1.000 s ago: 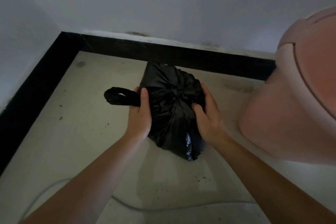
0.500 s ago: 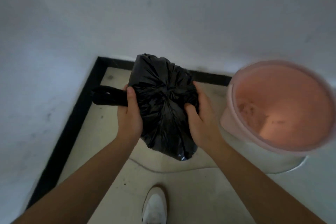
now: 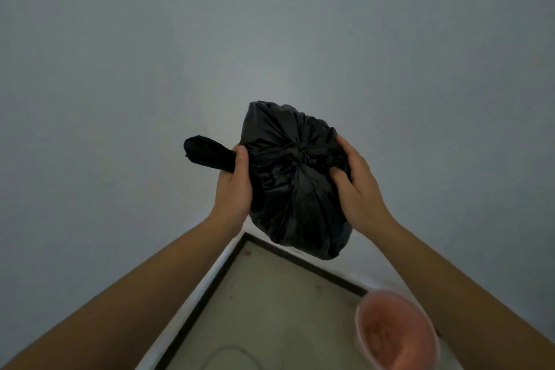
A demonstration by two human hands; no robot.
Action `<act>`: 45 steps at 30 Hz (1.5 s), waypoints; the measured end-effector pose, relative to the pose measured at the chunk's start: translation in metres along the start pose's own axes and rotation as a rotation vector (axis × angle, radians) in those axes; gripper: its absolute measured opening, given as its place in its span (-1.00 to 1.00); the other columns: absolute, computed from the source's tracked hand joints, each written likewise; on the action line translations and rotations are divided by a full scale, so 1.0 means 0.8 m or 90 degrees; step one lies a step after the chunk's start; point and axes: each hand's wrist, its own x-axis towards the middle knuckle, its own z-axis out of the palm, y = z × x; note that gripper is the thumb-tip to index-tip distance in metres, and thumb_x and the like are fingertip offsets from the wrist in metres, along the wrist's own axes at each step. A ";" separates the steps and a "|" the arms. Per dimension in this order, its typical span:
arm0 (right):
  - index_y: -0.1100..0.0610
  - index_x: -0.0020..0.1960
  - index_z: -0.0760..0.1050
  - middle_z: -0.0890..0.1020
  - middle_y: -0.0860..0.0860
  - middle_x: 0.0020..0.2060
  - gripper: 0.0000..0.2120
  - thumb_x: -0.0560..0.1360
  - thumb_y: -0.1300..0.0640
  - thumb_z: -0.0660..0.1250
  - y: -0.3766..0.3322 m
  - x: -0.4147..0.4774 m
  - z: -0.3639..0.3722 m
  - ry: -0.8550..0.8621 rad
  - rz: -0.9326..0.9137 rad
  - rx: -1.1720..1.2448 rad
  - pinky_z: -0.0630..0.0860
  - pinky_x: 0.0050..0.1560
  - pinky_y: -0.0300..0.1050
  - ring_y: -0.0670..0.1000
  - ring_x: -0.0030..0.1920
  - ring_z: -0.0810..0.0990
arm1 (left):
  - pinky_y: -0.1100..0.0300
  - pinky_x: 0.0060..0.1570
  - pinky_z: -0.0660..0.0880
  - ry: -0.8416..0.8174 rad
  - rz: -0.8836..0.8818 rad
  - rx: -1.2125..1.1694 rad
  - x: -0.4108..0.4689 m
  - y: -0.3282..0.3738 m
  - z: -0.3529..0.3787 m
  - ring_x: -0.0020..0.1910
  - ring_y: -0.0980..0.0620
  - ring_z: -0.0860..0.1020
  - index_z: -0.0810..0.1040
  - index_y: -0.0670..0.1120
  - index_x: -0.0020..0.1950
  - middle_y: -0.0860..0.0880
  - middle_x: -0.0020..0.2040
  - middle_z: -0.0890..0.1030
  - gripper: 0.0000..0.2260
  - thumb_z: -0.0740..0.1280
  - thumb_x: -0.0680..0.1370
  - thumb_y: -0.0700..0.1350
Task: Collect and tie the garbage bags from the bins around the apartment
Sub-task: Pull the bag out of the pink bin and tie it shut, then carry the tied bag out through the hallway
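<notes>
Black plastic fills the middle of the shot: the black garbage bag (image 3: 295,186) is up in the air, lifted well clear of the pink bin (image 3: 396,336), above it and off to its left, with the pale wall (image 3: 270,39) behind. Both hands are on it. The right hand (image 3: 357,186) takes the bin side of the bag, fingers curled round the bulge and thumb dug into the folds. The left hand (image 3: 234,189) takes the far side from the bin and is wrapped round the twisted tail (image 3: 207,153) right where it leaves the bag. Between them, facing up at us, sits the knot (image 3: 295,156), the gathers all running into it, so this one looks tied. Here is what counts: that tail lies sideways, its long axis pointing straight away from the bin, and it is the left hand that has it; the right merely steadies the load. If the bag is to be carried off, I'd say the tail is the handle and the left hand is placed to take the weight. Down by the bin there's bare floor (image 3: 270,309) edged with dark skirting (image 3: 207,294); the bin's mouth is open, its inside too blurred to read.
</notes>
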 end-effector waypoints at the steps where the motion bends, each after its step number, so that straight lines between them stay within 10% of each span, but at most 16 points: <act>1: -0.11 0.58 0.15 0.38 -0.21 0.38 -0.49 0.66 0.09 0.13 -0.036 0.004 -0.007 -0.008 -0.023 0.003 0.24 0.40 -0.15 -0.17 0.42 0.30 | 0.36 -0.16 0.44 0.007 0.023 -0.001 -0.016 0.036 -0.009 -0.01 0.23 0.56 0.44 0.10 0.19 0.15 0.02 0.58 -0.73 0.12 0.65 0.22; 17: -0.07 0.51 0.28 0.44 -0.07 0.34 -0.50 0.58 -0.04 0.15 -0.348 -0.205 0.218 -0.505 -0.267 0.193 0.35 0.42 0.03 -0.10 0.36 0.41 | 0.25 0.07 0.51 0.564 0.186 0.010 -0.439 0.130 -0.310 0.13 0.18 0.59 0.52 0.16 0.24 0.13 0.13 0.62 -0.76 0.12 0.68 0.12; 34: -0.08 0.51 0.28 0.44 -0.14 0.39 -0.53 0.60 0.02 0.16 -0.694 -1.003 0.465 -0.991 -0.555 0.375 0.29 0.44 -0.04 -0.13 0.40 0.35 | 0.04 0.20 0.54 1.202 0.236 -0.093 -1.203 0.016 -0.655 0.18 0.02 0.61 0.56 0.05 0.26 0.03 0.14 0.66 -0.72 0.21 0.65 0.13; 38: -0.12 0.49 0.30 0.45 -0.18 0.36 -0.56 0.62 0.05 0.15 -0.746 -1.172 0.491 -1.075 -0.578 0.402 0.29 0.41 -0.08 -0.15 0.39 0.36 | 0.27 -0.06 0.50 1.272 0.251 -0.102 -1.352 0.003 -0.712 0.06 0.17 0.61 0.57 0.11 0.15 0.10 0.07 0.65 -0.80 0.18 0.67 0.09; 45: -0.11 0.45 0.35 0.48 -0.18 0.32 -0.60 0.62 0.07 0.17 -0.797 -1.393 0.578 -1.161 -0.535 0.416 0.31 0.42 -0.03 -0.12 0.37 0.39 | 0.11 0.17 0.51 1.329 0.219 -0.100 -1.525 -0.047 -0.842 0.17 0.09 0.59 0.55 0.08 0.26 0.06 0.18 0.64 -0.72 0.17 0.66 0.14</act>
